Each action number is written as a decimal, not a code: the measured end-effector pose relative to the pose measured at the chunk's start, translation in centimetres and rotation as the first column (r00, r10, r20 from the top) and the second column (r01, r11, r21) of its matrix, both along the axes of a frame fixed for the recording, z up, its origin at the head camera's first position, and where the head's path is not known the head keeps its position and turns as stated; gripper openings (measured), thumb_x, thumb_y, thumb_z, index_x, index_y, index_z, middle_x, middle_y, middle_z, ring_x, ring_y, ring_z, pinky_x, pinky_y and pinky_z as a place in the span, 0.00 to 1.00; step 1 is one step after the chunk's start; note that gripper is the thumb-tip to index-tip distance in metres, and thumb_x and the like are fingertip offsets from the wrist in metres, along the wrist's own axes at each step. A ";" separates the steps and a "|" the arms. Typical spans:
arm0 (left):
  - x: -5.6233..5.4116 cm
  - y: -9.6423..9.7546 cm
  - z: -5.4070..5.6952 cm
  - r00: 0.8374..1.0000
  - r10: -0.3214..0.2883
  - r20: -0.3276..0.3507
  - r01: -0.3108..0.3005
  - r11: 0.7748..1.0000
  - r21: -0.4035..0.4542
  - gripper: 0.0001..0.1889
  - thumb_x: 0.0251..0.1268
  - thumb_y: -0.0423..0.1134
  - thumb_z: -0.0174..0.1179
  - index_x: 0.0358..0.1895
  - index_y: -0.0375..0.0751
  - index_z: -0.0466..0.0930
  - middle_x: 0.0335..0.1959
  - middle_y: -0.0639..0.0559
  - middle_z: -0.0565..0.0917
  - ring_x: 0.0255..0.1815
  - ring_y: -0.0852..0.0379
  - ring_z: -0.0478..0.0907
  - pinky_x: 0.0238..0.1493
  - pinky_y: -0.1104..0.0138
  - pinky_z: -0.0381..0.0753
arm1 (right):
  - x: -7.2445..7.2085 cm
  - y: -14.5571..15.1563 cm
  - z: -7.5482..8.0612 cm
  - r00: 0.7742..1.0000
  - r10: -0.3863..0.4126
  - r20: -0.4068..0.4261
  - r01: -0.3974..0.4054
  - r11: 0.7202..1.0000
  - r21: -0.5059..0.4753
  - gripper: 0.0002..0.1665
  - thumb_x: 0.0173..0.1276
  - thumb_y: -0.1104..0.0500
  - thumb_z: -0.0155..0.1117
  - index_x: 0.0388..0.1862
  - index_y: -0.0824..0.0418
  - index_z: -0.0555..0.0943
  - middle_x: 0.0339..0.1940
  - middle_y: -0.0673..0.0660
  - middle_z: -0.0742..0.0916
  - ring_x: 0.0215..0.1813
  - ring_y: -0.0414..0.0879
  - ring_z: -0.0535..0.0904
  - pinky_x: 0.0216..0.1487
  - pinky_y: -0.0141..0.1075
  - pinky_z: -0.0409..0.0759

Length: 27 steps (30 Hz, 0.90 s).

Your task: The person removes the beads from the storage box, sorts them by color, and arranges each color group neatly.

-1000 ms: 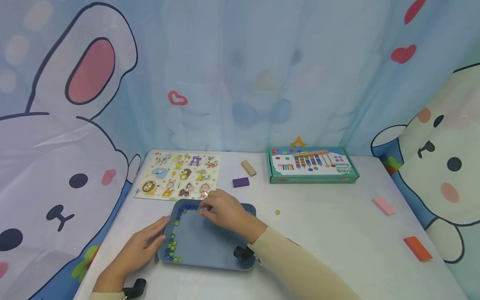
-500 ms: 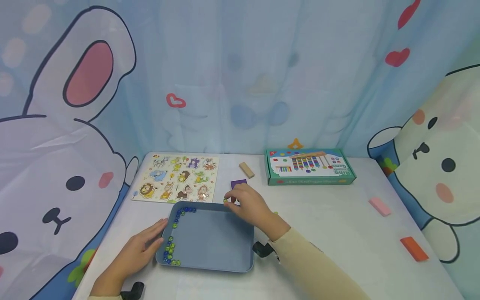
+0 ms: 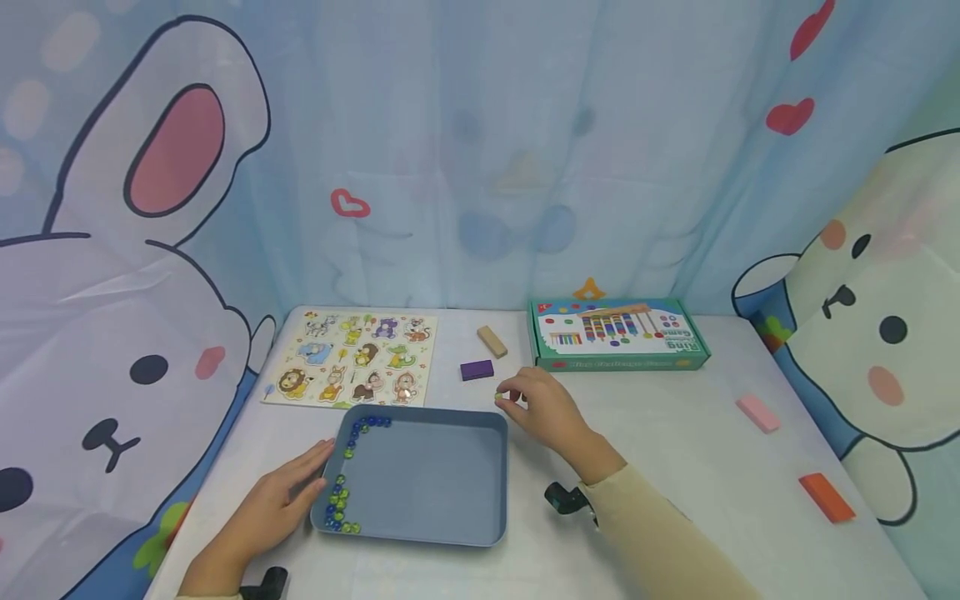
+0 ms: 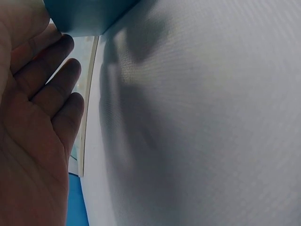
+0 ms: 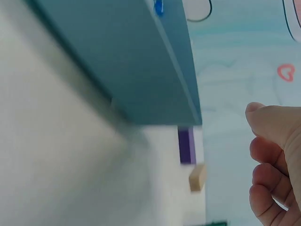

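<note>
A blue-grey tray [image 3: 420,477] lies on the table, with blue and yellow-green glass marbles [image 3: 339,504] lined along its left side and top left corner. My left hand [image 3: 272,504] rests at the tray's left rim, fingers extended; the left wrist view shows its palm [image 4: 33,127] beside the tray wall [image 4: 84,16]. Beyond the tray's top right corner, my right hand [image 3: 543,408] pinches a small yellow-green marble [image 3: 498,397] between thumb and fingertips. In the right wrist view that hand [image 5: 277,160] has curled fingers, and the marble is hidden.
Behind the tray lies an animal puzzle board [image 3: 352,358]. A purple block [image 3: 477,370] and a wooden block [image 3: 492,341] lie near a green game box [image 3: 618,335]. Pink [image 3: 758,413] and orange [image 3: 827,497] blocks lie at the right. A printed curtain [image 3: 480,150] hangs behind.
My right hand has carried the marble from the tray's back edge rightward, out past the top right corner. The purple block shows again. My left hand has stayed at the rim.
</note>
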<state>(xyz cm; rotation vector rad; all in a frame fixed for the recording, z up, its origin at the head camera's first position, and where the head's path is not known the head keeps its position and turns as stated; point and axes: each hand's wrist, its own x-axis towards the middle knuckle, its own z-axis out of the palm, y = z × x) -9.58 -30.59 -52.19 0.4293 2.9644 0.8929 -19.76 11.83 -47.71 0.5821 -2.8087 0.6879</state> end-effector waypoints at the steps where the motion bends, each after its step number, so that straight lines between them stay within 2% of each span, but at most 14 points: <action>1: 0.0 0.0 0.0 1.000 -0.001 0.001 0.001 1.000 0.002 0.28 0.81 0.48 0.58 0.78 0.50 0.69 0.80 0.51 0.70 0.79 0.46 0.70 0.73 0.86 0.50 | 0.0 0.5 -0.2 1.000 -0.007 -0.006 0.007 1.000 0.004 0.08 0.66 0.54 0.79 0.43 0.51 0.91 0.30 0.44 0.82 0.37 0.38 0.74 0.38 0.32 0.79; 8: 0.0 -0.2 -0.3 1.000 -0.008 0.005 0.008 1.000 0.023 0.28 0.81 0.48 0.58 0.79 0.50 0.69 0.80 0.50 0.70 0.79 0.44 0.69 0.70 0.90 0.47 | 0.0 3.7 -1.2 0.998 -0.064 0.002 0.064 0.998 -0.006 0.09 0.65 0.55 0.80 0.42 0.53 0.91 0.30 0.45 0.84 0.37 0.41 0.76 0.40 0.35 0.81; 16: -0.1 -0.2 -0.2 1.000 -0.023 -0.016 0.023 0.999 0.028 0.27 0.81 0.48 0.58 0.78 0.48 0.69 0.80 0.48 0.71 0.78 0.43 0.70 0.69 0.91 0.46 | 0.8 6.8 -2.8 0.984 -0.152 0.090 0.150 0.988 0.024 0.09 0.65 0.56 0.79 0.43 0.54 0.91 0.29 0.45 0.83 0.38 0.42 0.74 0.40 0.36 0.80; 21: 0.2 -0.1 0.1 1.000 -0.019 -0.004 0.019 0.999 0.036 0.27 0.81 0.47 0.58 0.78 0.47 0.70 0.79 0.48 0.71 0.78 0.43 0.70 0.69 0.91 0.46 | 1.5 8.0 -3.7 0.970 -0.187 0.156 0.182 0.982 0.049 0.09 0.66 0.57 0.78 0.44 0.54 0.91 0.30 0.46 0.83 0.38 0.42 0.73 0.40 0.36 0.78; 27: 0.1 0.0 0.1 1.000 -0.021 -0.010 0.021 0.999 0.035 0.27 0.80 0.48 0.59 0.77 0.46 0.71 0.79 0.48 0.71 0.78 0.43 0.70 0.69 0.92 0.46 | 2.0 8.6 -4.3 0.961 -0.200 0.190 0.186 0.979 0.087 0.09 0.66 0.56 0.78 0.45 0.54 0.91 0.30 0.45 0.82 0.38 0.42 0.73 0.40 0.35 0.78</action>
